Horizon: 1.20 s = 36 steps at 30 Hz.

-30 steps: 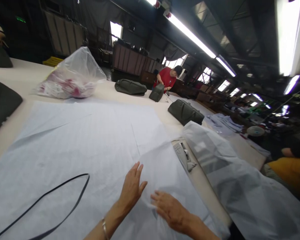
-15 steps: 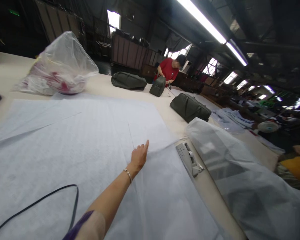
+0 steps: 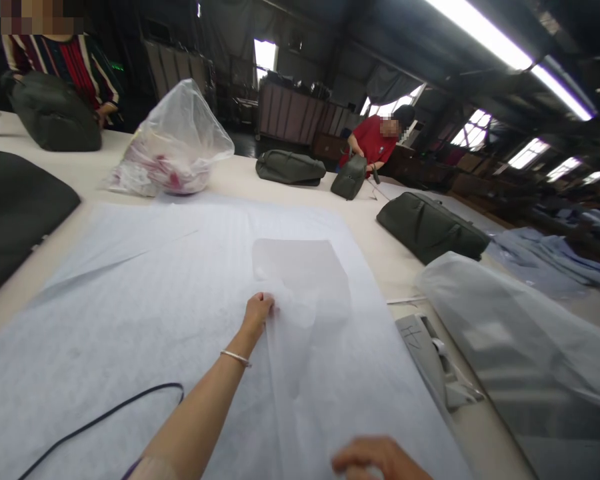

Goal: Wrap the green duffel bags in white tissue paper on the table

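Thin white sheeting [image 3: 155, 280] covers much of the table. Over its middle, my left hand [image 3: 259, 312] pinches a loose translucent layer, thumb and fingers together. Just beyond the fingertips lies a greyish, see-through rectangular piece [image 3: 305, 260] with rounded corners. Low in the picture, near the bottom edge, my right hand [image 3: 377, 457] is blurred over the sheeting, its fingers partly cut off; whether it holds anything is unclear. A grey tape dispenser [image 3: 423, 357] with pen marks rests beside the sheeting, right of both hands.
Translucent plastic [image 3: 485, 320] covers the right side. Dark bags [image 3: 290, 168] stand along the far side, near a clear bag [image 3: 180, 147] of pinkish contents. A dark item [image 3: 20, 213] lies left. Two people handle bags beyond. A black cord [image 3: 105, 420] curves at lower left.
My left hand has gone from a pointing finger on the sheeting to a pinch. The greyish piece and my right hand now show. The view has turned left, bringing in another person.
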Motion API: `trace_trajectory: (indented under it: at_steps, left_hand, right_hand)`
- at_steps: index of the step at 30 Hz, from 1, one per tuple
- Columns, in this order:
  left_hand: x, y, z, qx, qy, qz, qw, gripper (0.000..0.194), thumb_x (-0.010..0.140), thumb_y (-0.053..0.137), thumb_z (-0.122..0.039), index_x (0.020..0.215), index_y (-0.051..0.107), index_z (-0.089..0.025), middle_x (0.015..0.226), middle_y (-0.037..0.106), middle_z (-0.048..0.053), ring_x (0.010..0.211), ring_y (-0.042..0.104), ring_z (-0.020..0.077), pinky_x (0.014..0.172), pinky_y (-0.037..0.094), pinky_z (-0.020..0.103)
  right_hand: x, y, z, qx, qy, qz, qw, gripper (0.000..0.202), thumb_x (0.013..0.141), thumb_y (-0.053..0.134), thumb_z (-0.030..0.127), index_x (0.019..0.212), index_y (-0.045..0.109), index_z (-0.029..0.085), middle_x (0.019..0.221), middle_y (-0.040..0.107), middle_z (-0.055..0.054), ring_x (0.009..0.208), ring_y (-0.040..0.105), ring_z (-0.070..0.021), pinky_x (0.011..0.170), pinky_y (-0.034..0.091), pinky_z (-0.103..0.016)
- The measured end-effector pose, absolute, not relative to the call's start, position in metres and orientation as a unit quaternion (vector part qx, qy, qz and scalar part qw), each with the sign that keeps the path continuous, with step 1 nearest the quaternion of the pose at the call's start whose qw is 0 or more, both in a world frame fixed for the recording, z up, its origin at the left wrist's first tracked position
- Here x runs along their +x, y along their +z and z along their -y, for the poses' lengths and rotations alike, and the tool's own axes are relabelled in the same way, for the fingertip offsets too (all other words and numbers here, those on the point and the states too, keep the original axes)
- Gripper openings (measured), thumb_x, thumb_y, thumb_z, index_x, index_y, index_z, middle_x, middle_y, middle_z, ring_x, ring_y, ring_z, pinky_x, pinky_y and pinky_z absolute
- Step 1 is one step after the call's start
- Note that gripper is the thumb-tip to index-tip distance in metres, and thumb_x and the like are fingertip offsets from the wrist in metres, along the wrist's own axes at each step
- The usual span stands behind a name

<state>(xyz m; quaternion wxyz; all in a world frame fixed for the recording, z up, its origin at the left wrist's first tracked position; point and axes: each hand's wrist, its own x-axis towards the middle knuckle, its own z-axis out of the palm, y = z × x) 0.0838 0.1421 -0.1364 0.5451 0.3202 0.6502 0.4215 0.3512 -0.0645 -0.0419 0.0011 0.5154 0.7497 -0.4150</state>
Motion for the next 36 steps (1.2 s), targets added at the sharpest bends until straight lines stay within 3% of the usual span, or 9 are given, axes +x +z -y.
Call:
trace_trajectory:
  at_steps: [4, 7, 11, 14, 20, 24, 27, 31, 36]
  left_hand:
    - [0.086, -0.141, -0.139, 0.302, 0.473, -0.621, 0.547, 0.006, 0.084, 0.058, -0.019, 0.088, 0.058, -0.015, 0.069, 0.061, -0.003, 0.055, 0.057, 0.0102, 0.054, 0.047, 0.022]
    - [0.086, -0.144, -0.134, 0.313, 0.493, -0.618, 0.527, 0.019, 0.075, 0.057, -0.017, 0.094, 0.058, -0.016, 0.067, 0.062, -0.003, 0.055, 0.058, 0.0122, 0.052, 0.044, 0.022]
    - [0.082, -0.147, -0.131, 0.329, 0.495, -0.631, 0.499, 0.030, 0.078, 0.052, -0.022, 0.108, 0.055, -0.017, 0.071, 0.062, -0.002, 0.058, 0.057, 0.0134, 0.054, 0.043, 0.023]
    - [0.077, -0.148, -0.135, 0.337, 0.493, -0.648, 0.472, 0.036, 0.079, 0.052, -0.022, 0.115, 0.050, -0.018, 0.069, 0.058, -0.004, 0.060, 0.056, 0.0129, 0.059, 0.043, 0.022]
    - [0.074, -0.139, -0.153, 0.509, 0.325, -0.624, 0.495, 0.017, 0.089, 0.046, -0.029, 0.094, 0.061, -0.022, 0.062, 0.056, -0.005, 0.045, 0.051, 0.0113, 0.047, 0.038, 0.022]
    - [0.063, -0.131, -0.177, 0.572, 0.324, -0.709, 0.255, 0.026, 0.095, 0.043, -0.031, 0.105, 0.065, -0.021, 0.103, 0.070, 0.008, 0.091, 0.066, 0.0208, 0.080, 0.050, 0.031]
    - [0.042, -0.142, -0.196, 0.592, 0.284, -0.752, 0.058, 0.042, 0.091, 0.052, -0.025, 0.132, 0.053, -0.017, 0.143, 0.050, 0.017, 0.136, 0.040, 0.0315, 0.111, 0.031, 0.052]
    - [0.017, -0.168, -0.206, 0.628, 0.214, -0.748, 0.033, 0.061, 0.087, 0.061, -0.037, 0.141, 0.044, -0.014, 0.151, 0.039, 0.019, 0.143, 0.031, 0.0331, 0.117, 0.018, 0.057]
    - [0.008, -0.174, -0.201, 0.649, 0.210, -0.730, 0.045, 0.040, 0.094, 0.049, -0.025, 0.133, 0.054, -0.018, 0.144, 0.050, 0.013, 0.136, 0.043, 0.0254, 0.115, 0.029, 0.045]
  right_hand:
    - [0.295, -0.049, -0.030, 0.479, -0.299, -0.812, -0.147, 0.044, 0.099, 0.040, 0.041, 0.139, 0.052, 0.026, 0.147, 0.047, -0.007, 0.140, 0.038, -0.0231, 0.117, 0.031, -0.047]
    - [0.242, -0.065, -0.110, 0.431, -0.168, -0.860, -0.215, 0.051, 0.098, 0.041, 0.035, 0.149, 0.037, 0.025, 0.157, 0.030, -0.007, 0.148, 0.019, -0.0232, 0.119, 0.023, -0.052]
    - [0.200, -0.092, -0.204, 0.514, -0.060, -0.840, -0.164, 0.055, 0.098, 0.040, 0.035, 0.151, 0.032, 0.022, 0.161, 0.018, -0.006, 0.150, 0.004, -0.0257, 0.120, 0.009, -0.053]
    - [0.205, -0.116, -0.255, 0.652, -0.072, -0.750, -0.088, 0.057, 0.099, 0.037, 0.043, 0.150, 0.034, 0.019, 0.161, 0.018, -0.010, 0.149, 0.006, -0.0314, 0.118, 0.010, -0.056]
    - [0.227, -0.144, -0.302, 0.717, -0.049, -0.690, -0.089, 0.062, 0.098, 0.035, 0.048, 0.150, 0.032, 0.016, 0.160, 0.020, -0.013, 0.148, 0.012, -0.0302, 0.118, 0.012, -0.054]
    - [0.201, -0.150, -0.317, 0.651, -0.018, -0.750, -0.115, 0.063, 0.099, 0.027, 0.051, 0.146, 0.038, 0.012, 0.157, 0.029, -0.014, 0.148, 0.012, -0.0279, 0.119, 0.008, -0.051]
    - [0.180, -0.164, -0.322, 0.595, -0.020, -0.799, -0.089, 0.066, 0.098, 0.026, 0.056, 0.146, 0.040, 0.013, 0.155, 0.033, -0.013, 0.148, 0.014, -0.0279, 0.119, 0.004, -0.050]
    - [0.172, -0.182, -0.322, 0.564, -0.018, -0.822, -0.081, 0.067, 0.098, 0.025, 0.059, 0.153, 0.026, 0.021, 0.161, 0.021, -0.006, 0.149, 0.011, -0.0271, 0.118, 0.003, -0.052]
    - [0.173, -0.179, -0.320, 0.566, -0.016, -0.820, -0.080, 0.067, 0.098, 0.023, 0.060, 0.152, 0.027, 0.021, 0.160, 0.023, -0.007, 0.148, 0.012, -0.0267, 0.118, 0.003, -0.052]
